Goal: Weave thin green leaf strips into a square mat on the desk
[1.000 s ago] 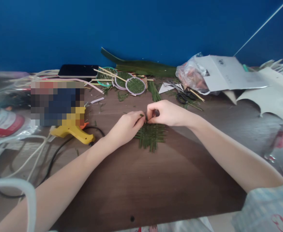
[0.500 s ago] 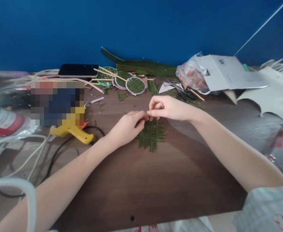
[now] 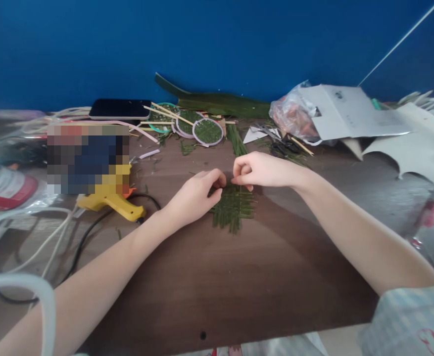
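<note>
A small woven mat of green leaf strips lies flat on the brown table, its cut ends sticking out unevenly at the front and right. My left hand rests at the mat's upper left corner with fingers curled down onto it and the thumb near its left edge. At the upper edge, the thumb and forefinger of my right hand are pinched on a thin leaf strip, its other fingers curled under. The hands are slightly apart. Fingers hide part of the mat's far edge.
Behind the mat lie loose leaf strips, round leaf-filled hoops, scissors and a long leaf. A yellow glue gun with a black cord is at left, near a phone. White paper lies right.
My right hand has moved slightly right and down, away from my left fingertips, leaving a gap between them. My left hand and the mat have hardly moved.
</note>
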Tool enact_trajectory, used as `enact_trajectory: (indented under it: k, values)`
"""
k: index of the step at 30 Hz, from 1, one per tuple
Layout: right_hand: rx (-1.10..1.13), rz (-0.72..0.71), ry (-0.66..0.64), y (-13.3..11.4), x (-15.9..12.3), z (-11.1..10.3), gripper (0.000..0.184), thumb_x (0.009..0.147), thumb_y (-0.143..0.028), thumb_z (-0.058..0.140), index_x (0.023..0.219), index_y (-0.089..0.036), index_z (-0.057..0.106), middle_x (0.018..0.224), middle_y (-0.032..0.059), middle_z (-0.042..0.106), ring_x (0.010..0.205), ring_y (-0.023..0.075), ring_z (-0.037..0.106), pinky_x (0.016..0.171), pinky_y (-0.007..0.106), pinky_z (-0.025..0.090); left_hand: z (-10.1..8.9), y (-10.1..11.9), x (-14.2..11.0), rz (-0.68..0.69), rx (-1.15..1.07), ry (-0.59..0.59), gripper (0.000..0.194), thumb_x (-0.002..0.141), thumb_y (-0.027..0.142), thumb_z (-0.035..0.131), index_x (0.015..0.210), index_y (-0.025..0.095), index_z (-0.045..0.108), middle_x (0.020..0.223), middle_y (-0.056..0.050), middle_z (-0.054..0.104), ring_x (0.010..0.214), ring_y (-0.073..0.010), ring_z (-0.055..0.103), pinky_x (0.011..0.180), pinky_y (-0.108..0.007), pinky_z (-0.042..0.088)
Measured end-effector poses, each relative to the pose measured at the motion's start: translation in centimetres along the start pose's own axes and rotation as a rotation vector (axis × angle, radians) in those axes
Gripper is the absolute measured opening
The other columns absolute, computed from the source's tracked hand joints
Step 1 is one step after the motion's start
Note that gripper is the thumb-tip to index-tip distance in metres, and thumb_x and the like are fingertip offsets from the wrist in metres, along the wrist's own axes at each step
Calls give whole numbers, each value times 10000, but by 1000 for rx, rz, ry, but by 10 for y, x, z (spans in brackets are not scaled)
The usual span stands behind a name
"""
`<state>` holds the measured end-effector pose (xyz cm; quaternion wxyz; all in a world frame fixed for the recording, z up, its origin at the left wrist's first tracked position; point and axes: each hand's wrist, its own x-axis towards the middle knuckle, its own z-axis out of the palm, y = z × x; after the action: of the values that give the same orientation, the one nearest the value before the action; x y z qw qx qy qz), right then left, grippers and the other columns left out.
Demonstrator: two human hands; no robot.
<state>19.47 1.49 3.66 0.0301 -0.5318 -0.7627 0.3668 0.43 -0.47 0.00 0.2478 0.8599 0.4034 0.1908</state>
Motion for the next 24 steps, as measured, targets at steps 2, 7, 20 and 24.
enact_trajectory:
  k: [2, 7, 20, 24]
  values:
    - [-24, 29, 4, 0, 1, 1, 136, 698, -311, 567, 690, -183, 523, 519, -24, 590, 504, 98, 513, 522, 225, 348, 3, -2, 0, -8, -14, 0, 125, 742, 129, 508, 848, 185, 472, 835, -7, 584, 803, -142, 559, 737, -273, 441]
    - [-81, 41, 17, 2, 3, 4, 142, 654, -308, 603, 658, -182, 536, 516, -26, 589, 487, 99, 525, 509, 224, 349, 6, -1, -1, 7, 14, 19, 207, 722, 145, 574, 869, 188, 435, 866, -16, 579, 822, -147, 550, 736, -282, 440]
    - [-84, 47, 46, 4, 5, 9, 201, 692, -377, 590, 660, -189, 526, 508, -20, 587, 475, 102, 513, 507, 233, 334, 6, 0, -1, 42, 68, 31, 168, 740, 129, 557, 848, 195, 447, 828, 0, 567, 801, -146, 534, 729, -279, 421]
    - [-85, 34, 57, 5, 5, 10, 186, 688, -360, 590, 664, -189, 521, 526, -21, 593, 495, 102, 525, 509, 229, 333, 5, 1, -1, 68, 84, 28, 139, 748, 122, 549, 829, 197, 464, 807, 10, 563, 785, -139, 522, 734, -270, 417]
